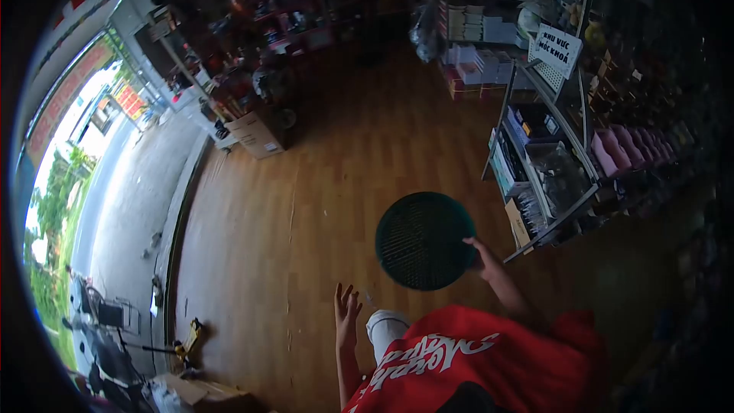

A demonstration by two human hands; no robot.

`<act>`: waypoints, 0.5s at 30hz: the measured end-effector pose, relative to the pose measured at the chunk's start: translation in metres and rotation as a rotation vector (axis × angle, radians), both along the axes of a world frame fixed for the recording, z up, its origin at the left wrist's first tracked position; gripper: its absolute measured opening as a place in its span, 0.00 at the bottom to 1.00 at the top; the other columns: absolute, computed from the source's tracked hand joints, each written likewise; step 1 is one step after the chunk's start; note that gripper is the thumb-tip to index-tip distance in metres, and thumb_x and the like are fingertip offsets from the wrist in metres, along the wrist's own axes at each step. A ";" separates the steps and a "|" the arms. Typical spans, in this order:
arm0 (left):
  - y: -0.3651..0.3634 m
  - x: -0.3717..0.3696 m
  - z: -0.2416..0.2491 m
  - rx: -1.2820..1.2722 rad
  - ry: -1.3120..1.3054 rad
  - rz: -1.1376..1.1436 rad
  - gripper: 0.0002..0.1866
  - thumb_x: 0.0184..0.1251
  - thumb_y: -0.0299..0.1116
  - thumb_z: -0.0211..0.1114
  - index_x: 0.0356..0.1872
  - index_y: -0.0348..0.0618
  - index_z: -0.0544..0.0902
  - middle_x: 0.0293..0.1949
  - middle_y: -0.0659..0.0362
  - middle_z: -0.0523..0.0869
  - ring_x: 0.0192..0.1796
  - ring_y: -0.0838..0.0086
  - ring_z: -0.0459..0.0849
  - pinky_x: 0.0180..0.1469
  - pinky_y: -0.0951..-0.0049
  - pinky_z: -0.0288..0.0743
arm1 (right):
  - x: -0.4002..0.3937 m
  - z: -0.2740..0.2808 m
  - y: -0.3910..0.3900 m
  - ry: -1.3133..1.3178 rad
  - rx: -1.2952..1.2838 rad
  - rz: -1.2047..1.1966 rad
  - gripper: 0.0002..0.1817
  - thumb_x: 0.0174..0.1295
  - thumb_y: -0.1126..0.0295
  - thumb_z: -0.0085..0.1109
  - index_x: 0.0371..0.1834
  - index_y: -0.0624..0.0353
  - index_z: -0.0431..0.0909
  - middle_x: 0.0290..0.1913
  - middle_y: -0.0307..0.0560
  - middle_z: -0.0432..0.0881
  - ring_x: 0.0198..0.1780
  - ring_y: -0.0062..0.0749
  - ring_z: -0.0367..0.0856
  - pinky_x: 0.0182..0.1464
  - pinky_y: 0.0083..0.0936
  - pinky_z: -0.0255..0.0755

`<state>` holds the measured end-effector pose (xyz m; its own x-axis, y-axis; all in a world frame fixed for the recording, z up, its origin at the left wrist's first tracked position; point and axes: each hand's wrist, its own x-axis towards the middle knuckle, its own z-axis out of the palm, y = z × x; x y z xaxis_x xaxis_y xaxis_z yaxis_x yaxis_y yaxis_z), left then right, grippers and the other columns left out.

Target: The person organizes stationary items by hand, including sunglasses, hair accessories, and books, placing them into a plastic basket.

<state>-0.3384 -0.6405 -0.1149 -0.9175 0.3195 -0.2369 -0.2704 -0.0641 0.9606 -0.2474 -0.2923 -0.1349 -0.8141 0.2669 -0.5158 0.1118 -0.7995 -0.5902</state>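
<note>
A round dark green mesh basket (420,241) is held out over the wooden floor. My right hand (481,257) grips its right rim, the thumb lying over the edge and the other fingers mostly hidden. To the left of the basket, and apart from it, my left hand (348,307) is raised with its fingers spread and nothing in it. Below the hands shows the red shirt (466,359) with white lettering that I wear.
At right stands a metal rack (547,160) of packaged goods, with pink bins (619,149) beside it. A cardboard box (256,135) sits near the doorway. A parked motorbike (107,352) and a yellow-black object (189,340) are at lower left. Wooden floor (306,214) lies between.
</note>
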 end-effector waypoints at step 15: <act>0.103 -0.439 0.014 0.648 -0.239 -0.254 0.28 0.66 0.52 0.41 0.56 0.41 0.71 0.51 0.53 0.78 0.49 0.62 0.78 0.50 0.59 0.75 | -0.335 0.063 0.015 0.275 0.107 -0.117 0.32 0.68 0.43 0.28 0.69 0.50 0.52 0.68 0.43 0.58 0.67 0.34 0.58 0.63 0.40 0.55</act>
